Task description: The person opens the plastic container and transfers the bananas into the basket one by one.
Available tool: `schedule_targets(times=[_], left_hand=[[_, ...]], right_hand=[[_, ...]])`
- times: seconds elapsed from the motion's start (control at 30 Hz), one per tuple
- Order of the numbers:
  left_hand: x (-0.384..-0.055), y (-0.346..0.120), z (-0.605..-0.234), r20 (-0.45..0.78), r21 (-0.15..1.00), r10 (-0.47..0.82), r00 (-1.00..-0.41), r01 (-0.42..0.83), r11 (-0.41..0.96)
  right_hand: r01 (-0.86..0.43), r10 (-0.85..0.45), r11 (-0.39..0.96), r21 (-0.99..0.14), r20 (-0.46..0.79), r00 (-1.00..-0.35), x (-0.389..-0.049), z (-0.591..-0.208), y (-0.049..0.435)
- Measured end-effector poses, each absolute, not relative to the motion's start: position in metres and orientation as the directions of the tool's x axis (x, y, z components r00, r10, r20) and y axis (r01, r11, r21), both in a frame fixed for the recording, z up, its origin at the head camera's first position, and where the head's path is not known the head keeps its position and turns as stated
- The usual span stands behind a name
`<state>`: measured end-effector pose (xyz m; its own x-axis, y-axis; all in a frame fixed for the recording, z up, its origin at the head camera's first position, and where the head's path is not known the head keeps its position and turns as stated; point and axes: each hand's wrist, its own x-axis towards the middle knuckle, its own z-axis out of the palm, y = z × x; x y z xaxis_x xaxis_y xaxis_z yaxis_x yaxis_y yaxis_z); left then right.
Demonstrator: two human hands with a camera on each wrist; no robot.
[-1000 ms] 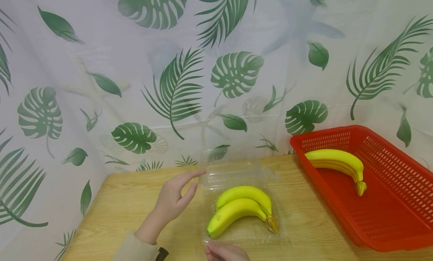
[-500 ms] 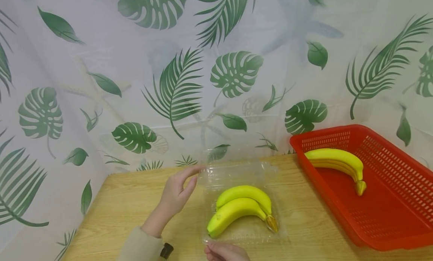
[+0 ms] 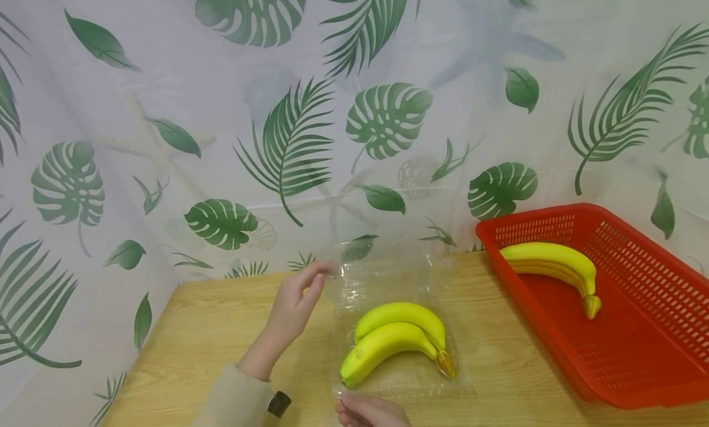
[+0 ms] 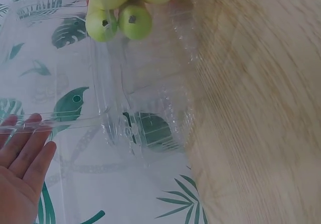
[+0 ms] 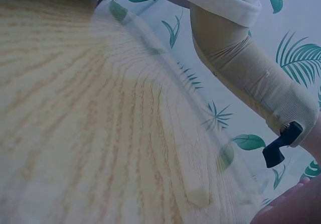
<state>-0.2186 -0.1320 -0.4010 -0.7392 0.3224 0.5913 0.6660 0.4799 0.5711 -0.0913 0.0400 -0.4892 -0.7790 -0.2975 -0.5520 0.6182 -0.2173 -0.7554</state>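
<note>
A clear plastic clamshell box [image 3: 407,387] lies open on the wooden table, its lid [image 3: 382,282] raised at the back. Two bananas [image 3: 388,347], joined at one stem, rest in its base. My left hand [image 3: 296,301] is at the lid's left side, fingers extended; in the left wrist view the fingers [image 4: 32,146] touch the lid's edge from behind. At the front left corner, my right hand [image 3: 372,410] pinches the box's near rim between thumb and curled fingers. The right wrist view shows mostly table, with part of the right hand [image 5: 291,204] at the lower corner.
On the right stands a red plastic basket [image 3: 554,359] with a bunch of bananas [image 3: 554,264] in it. A leaf-patterned sheet [image 3: 266,76] hangs behind and left of the wooden table [image 3: 183,347].
My left hand has moved up and slightly forward along the lid's left side, and the lid's position has shifted a little. My right hand, the bananas and the basket have stayed put.
</note>
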Motion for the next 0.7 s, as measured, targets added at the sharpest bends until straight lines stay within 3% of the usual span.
schedule_targets(times=[0.47, 0.7], left_hand=[[-0.224, -0.126, -0.395, 0.543, 0.669, 0.284, -0.790, 0.612, 0.422], [-0.207, -0.118, -0.372, 0.526, 0.682, 0.292, -0.799, 0.601, 0.416]], right_hand=[[0.572, -0.308, -0.259, -0.778, -0.495, -0.813, -0.088, -0.488, 0.039], [0.572, -0.303, -0.255, -0.780, -0.497, -0.813, -0.089, -0.488, 0.038]])
